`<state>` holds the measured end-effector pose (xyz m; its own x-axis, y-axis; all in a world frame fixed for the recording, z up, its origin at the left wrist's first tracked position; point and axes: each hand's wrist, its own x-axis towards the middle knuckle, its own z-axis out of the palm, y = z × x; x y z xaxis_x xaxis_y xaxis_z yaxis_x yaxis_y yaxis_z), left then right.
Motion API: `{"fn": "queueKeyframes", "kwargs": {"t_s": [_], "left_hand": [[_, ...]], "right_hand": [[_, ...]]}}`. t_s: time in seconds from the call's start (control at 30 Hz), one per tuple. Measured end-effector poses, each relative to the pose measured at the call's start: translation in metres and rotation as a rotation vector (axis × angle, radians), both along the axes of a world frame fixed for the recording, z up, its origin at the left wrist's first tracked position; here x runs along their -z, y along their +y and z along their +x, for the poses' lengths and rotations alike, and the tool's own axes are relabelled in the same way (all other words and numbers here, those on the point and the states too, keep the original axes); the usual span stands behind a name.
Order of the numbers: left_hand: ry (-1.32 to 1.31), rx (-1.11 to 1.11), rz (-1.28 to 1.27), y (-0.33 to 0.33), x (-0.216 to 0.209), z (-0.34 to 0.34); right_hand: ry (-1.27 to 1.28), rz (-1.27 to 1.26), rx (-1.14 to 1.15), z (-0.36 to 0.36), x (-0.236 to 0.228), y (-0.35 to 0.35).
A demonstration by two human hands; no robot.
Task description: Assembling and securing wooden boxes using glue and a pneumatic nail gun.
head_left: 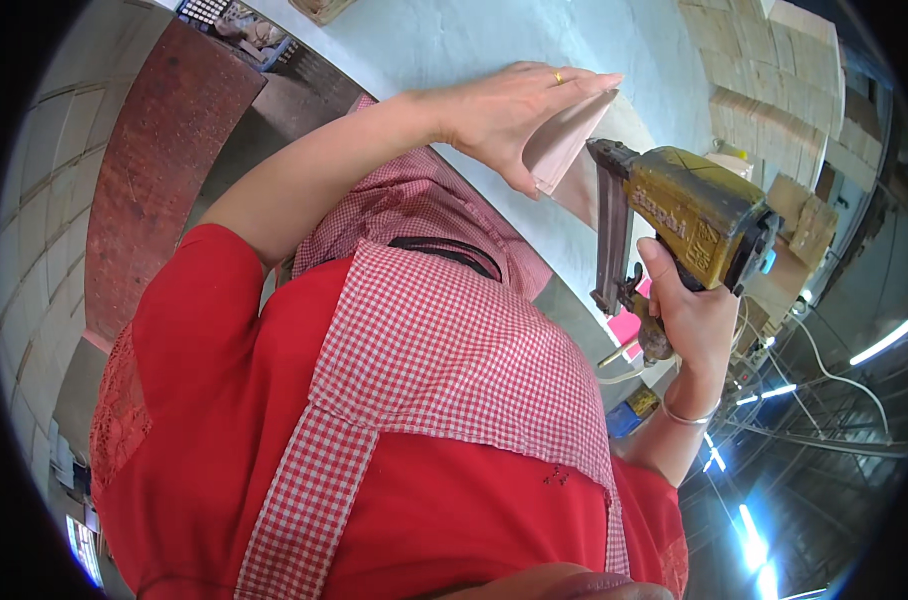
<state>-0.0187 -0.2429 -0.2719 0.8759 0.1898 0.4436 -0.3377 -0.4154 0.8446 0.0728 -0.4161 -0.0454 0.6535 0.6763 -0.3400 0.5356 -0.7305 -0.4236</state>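
Observation:
My left hand (504,112) grips thin pale wooden boards (566,143), thumb on the near edge and fingers along the far one. The boards stand at an angle above the pale work surface; how they join cannot be made out. In my right hand (696,318) is a worn yellow pneumatic nail gun (696,205), its handle wrapped by the fingers. The gun's nose lies close to the boards' right side; whether it touches them is unclear. The trigger finger is partly hidden behind the tool.
Around the boards spreads a pale bluish worktable (444,45). Stacks of wooden pieces (774,75) stand at its right. A dark red panel (164,175) is at the left, near a plastic crate (236,32). Below the gun shows a pink object (624,328). Pale hoses or cables (844,375) hang at the right.

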Motion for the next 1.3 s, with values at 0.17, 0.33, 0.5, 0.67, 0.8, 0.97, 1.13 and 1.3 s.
{"fn": "queueKeyframes", "kwargs": {"t_s": [0.17,0.33,0.5,0.67,0.8,0.97,1.13,1.3], "left_hand": [[0.048,0.022,-0.012,0.007,0.0,0.003],[-0.021,0.068,-0.06,0.011,-0.006,0.01],[0.102,0.019,-0.068,0.007,-0.006,-0.003],[0.337,-0.067,-0.607,-0.004,-0.023,-0.031],[0.563,-0.042,-1.23,-0.005,-0.037,-0.083],[0.486,-0.013,-1.674,0.002,-0.08,-0.098],[0.436,0.055,-2.041,-0.029,-0.064,-0.106],[0.535,-0.042,-1.796,-0.048,-0.015,-0.123]], "right_hand": [[-0.049,0.06,-0.083,0.009,0.001,0.0],[-0.025,0.026,0.435,0.012,-0.022,-0.029],[-0.239,0.375,0.583,0.056,0.001,-0.13],[-0.511,0.208,0.448,0.102,0.067,-0.261],[-0.591,-0.005,0.467,0.076,0.115,-0.325],[-0.568,-0.262,0.663,0.132,0.166,-0.338],[-0.696,-0.212,0.606,0.151,0.208,-0.357],[-0.591,-0.163,0.7,0.144,0.182,-0.35]]}}
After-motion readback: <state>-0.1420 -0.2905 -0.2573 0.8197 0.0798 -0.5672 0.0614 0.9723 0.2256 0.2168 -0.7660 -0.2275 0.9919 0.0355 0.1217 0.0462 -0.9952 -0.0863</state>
